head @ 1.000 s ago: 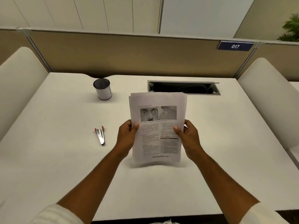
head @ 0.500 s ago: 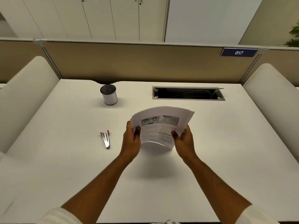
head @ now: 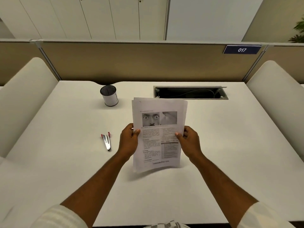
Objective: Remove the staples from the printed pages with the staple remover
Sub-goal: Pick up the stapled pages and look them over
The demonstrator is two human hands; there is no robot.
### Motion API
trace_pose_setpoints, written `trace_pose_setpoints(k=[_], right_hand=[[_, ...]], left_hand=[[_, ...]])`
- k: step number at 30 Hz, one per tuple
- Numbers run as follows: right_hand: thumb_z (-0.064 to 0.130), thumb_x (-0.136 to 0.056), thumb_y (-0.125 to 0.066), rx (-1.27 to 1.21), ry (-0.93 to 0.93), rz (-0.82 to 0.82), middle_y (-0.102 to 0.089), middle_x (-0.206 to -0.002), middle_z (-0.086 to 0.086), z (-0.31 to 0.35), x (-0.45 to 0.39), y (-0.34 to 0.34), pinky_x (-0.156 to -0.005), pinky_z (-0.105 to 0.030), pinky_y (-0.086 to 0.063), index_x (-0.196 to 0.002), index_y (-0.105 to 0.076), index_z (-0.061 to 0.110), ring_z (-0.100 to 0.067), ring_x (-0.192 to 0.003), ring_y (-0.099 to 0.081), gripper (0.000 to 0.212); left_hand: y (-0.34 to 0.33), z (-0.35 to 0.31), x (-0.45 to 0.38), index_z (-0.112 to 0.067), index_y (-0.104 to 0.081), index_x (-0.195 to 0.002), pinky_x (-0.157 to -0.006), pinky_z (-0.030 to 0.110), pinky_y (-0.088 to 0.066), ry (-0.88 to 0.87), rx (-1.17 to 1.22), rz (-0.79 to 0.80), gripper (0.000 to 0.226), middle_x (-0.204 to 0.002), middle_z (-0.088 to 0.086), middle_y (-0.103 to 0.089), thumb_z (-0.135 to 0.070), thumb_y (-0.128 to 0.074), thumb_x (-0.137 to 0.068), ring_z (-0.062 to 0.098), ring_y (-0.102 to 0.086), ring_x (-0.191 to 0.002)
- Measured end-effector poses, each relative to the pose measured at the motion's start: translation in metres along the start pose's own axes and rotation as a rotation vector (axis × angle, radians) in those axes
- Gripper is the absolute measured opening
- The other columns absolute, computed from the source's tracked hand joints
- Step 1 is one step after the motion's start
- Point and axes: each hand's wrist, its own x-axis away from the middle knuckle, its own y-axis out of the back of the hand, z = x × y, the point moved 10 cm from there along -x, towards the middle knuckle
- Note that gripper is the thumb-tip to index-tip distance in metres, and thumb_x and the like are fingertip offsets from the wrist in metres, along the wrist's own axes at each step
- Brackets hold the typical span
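The thin, floppy stack of white printed pages (head: 158,134) is held upright above the white desk (head: 65,162), left hand (head: 129,140) and right hand (head: 189,140) pinching its side edges. It probably tears easily at the small staple (head: 140,101). The red-handled metal staple remover (head: 107,141) lies left of the pages, likely best pinched by its handles.

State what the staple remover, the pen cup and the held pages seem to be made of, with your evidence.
Staple remover: probably bright metal, since it glints, with red, likely plastic, tips. Pen cup: dark mesh inside, so perhaps wire; its smooth white outside is uncertain. Printed pages: thin matte paper that bends between both hands.
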Motion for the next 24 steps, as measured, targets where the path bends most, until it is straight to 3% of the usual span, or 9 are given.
trace_pose_setpoints(k=[3, 7, 13, 16, 19, 22, 24], right_hand=[[0.016, -0.095, -0.069, -0.079, -0.053, 0.011, -0.075, -0.109, 0.001, -0.002, -0.005, 0.004, -0.086, -0.037, -0.063, -0.115, -0.064, 0.018, -0.014, -0.095, -0.074, 0.02], [0.014, -0.092, -0.073, -0.124, -0.093, 0.023, -0.075, -0.106, -0.002, -0.009, -0.004, 0.004, -0.085, -0.038, -0.062, -0.118, -0.067, 0.017, -0.02, -0.097, -0.073, 0.026], [0.01, -0.09, -0.076, -0.172, -0.136, -0.002, -0.074, -0.103, -0.001, -0.023, 0.004, 0.003, -0.077, -0.035, -0.061, -0.108, -0.071, 0.018, -0.022, -0.096, -0.072, 0.021], [0.011, -0.091, -0.074, -0.177, -0.158, 0.007, -0.074, -0.104, 0.0, -0.032, 0.01, 0.003, -0.08, -0.038, -0.062, -0.103, -0.069, 0.02, -0.023, -0.096, -0.072, 0.016], [0.012, -0.093, -0.072, -0.159, -0.195, 0.045, -0.073, -0.107, -0.002, -0.046, 0.019, 0.0, -0.086, -0.047, -0.062, -0.104, -0.068, 0.019, -0.026, -0.098, -0.072, 0.014], [0.01, -0.093, -0.071, -0.164, -0.237, 0.08, -0.073, -0.11, -0.003, -0.058, 0.026, -0.004, -0.091, -0.049, -0.061, -0.109, -0.067, 0.019, -0.029, -0.102, -0.071, 0.018], [0.012, -0.093, -0.072, -0.159, -0.25, 0.088, -0.072, -0.112, -0.002, -0.059, 0.029, -0.006, -0.089, -0.043, -0.06, -0.119, -0.065, 0.019, -0.025, -0.104, -0.071, 0.028]], left_hand=[[0.003, 0.003, -0.005, -0.023, -0.058, -0.117, -0.076, 0.036, -0.062, 0.075, 0.087, 0.005, 0.016, -0.11, -0.001, -0.073, -0.019, -0.053, -0.103, 0.018, -0.073, -0.094], [0.008, 0.01, -0.008, -0.017, -0.057, -0.125, -0.082, 0.042, -0.062, 0.136, 0.172, 0.009, 0.023, -0.113, 0.003, -0.073, -0.017, -0.054, -0.102, 0.021, -0.074, -0.097], [0.009, 0.025, -0.002, -0.02, -0.06, -0.113, -0.085, 0.046, -0.061, 0.195, 0.22, 0.015, 0.013, -0.112, 0.005, -0.074, -0.02, -0.058, -0.1, 0.023, -0.074, -0.095], [0.005, 0.029, 0.002, -0.021, -0.064, -0.108, -0.083, 0.045, -0.062, 0.226, 0.274, 0.045, 0.011, -0.107, 0.005, -0.076, -0.026, -0.061, -0.098, 0.024, -0.074, -0.094], [0.003, 0.029, 0.005, -0.019, -0.063, -0.118, -0.085, 0.048, -0.061, 0.23, 0.286, 0.073, 0.022, -0.108, 0.006, -0.076, -0.028, -0.061, -0.098, 0.027, -0.074, -0.097], [0.001, 0.028, 0.008, -0.016, -0.061, -0.127, -0.078, 0.041, -0.062, 0.2, 0.246, 0.077, 0.027, -0.112, 0.008, -0.075, -0.021, -0.059, -0.1, 0.026, -0.074, -0.096], [0.001, 0.031, 0.011, -0.015, -0.061, -0.126, -0.073, 0.035, -0.062, 0.21, 0.205, 0.056, 0.026, -0.11, 0.007, -0.075, -0.018, -0.058, -0.1, 0.023, -0.075, -0.092]])
